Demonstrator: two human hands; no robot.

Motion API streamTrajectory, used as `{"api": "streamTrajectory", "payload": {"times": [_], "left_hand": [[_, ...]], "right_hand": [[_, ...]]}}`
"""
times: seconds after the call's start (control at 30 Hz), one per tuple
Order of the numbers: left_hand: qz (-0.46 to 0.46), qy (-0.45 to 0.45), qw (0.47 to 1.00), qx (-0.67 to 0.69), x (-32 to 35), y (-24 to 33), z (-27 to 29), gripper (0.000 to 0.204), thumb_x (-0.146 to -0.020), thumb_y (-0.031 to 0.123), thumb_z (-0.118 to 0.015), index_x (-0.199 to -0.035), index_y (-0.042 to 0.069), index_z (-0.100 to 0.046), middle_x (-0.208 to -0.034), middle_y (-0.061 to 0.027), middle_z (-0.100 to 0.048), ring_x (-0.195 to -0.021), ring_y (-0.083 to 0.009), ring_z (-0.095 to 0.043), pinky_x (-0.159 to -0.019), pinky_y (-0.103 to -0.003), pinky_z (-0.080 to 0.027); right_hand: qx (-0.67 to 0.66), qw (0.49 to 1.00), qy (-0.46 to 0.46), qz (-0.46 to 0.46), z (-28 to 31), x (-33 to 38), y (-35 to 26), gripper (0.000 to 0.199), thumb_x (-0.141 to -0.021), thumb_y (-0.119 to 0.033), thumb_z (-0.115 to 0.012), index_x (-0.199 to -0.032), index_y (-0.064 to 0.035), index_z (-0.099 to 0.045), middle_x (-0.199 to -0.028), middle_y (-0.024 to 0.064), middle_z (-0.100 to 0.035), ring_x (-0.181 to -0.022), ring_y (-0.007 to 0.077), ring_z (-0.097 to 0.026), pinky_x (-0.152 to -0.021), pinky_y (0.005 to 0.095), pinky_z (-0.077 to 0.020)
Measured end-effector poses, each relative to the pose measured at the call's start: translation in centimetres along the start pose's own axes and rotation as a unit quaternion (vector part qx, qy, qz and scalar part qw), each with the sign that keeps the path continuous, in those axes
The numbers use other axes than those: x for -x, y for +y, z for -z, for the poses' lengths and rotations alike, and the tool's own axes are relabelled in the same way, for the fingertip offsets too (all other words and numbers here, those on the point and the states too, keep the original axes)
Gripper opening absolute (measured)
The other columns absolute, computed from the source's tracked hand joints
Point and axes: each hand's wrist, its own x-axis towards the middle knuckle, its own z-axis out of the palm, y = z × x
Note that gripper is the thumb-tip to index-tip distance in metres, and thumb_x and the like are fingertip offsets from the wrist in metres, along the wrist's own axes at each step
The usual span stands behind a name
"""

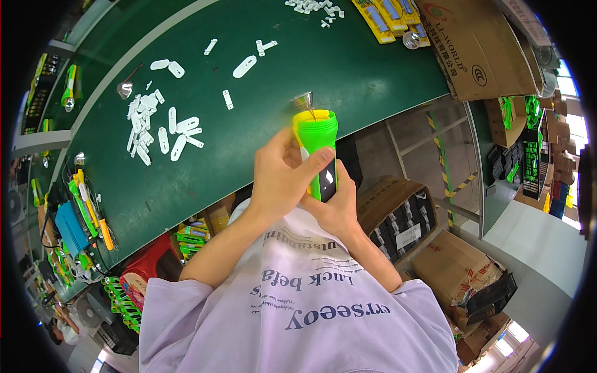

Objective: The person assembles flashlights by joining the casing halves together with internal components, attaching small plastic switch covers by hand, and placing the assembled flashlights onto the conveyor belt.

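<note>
Close above the table's near edge, a green and yellow flashlight body [316,134] is held upright with its threaded, uncovered end up. My left hand [278,169] wraps round its left side, thumb across the front. My right hand [339,202] grips the lower part from the right, beside a dark panel. At the open mouth, a small silver reflector [303,101] sits tilted, with a thin reddish wire leading down into the body. The reflector is slightly blurred. What lies inside the body is hidden.
White plastic pieces [144,121] lie heaped on the green table [217,149], with several others scattered. Another reflector [125,90] is at left. Yellow trays of batteries [388,15] and a cardboard box [476,56] stand far right. Finished-looking flashlights [87,199] lie near a blue container [71,229].
</note>
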Motion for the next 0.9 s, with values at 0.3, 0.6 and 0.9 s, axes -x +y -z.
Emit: {"api": "streamTrajectory", "payload": {"times": [0.3, 0.6, 0.9], "left_hand": [[-0.119, -0.017, 0.992, -0.033, 0.7, -0.8, 0.2, 0.029, -0.08, 0.014, -0.08, -0.101, -0.002, -0.068, -0.076, -0.0047, -0.068, -0.061, -0.0067, -0.059, -0.057, -0.024, -0.046], [-0.091, -0.014, 0.993, -0.077, 0.5, 0.2, 0.3, 0.031, -0.078, 0.016, -0.083, -0.097, -0.001, -0.066, -0.075, -0.0068, -0.07, -0.062, -0.0105, -0.065, -0.059, -0.024, -0.05], [-0.196, -0.008, 0.961, -0.193, 0.2, 0.1, -0.6, 0.034, -0.078, 0.011, -0.081, -0.104, -0.004, -0.065, -0.084, -0.0088, -0.068, -0.067, -0.0125, -0.065, -0.059, -0.025, -0.05]], "right_hand": [[0.062, 0.988, 0.031, 0.136, 0.9, 0.1, 0.0, 0.046, -0.07, -0.01, -0.081, -0.104, -0.0024, -0.053, -0.081, 0.0119, -0.068, -0.071, 0.0216, -0.071, -0.065, 0.0318, -0.0534], [0.085, 0.991, -0.011, 0.102, 1.6, -0.1, -0.3, 0.047, -0.07, -0.01, -0.081, -0.108, -0.0029, -0.053, -0.079, 0.0108, -0.067, -0.066, 0.0213, -0.068, -0.065, 0.0313, -0.0531], [-0.293, 0.946, -0.076, -0.116, 1.8, -0.3, -0.1, 0.045, -0.076, 0.002, -0.072, -0.115, -0.0018, -0.05, -0.085, 0.0123, -0.064, -0.062, 0.0162, -0.062, -0.057, 0.031, -0.05]]}}
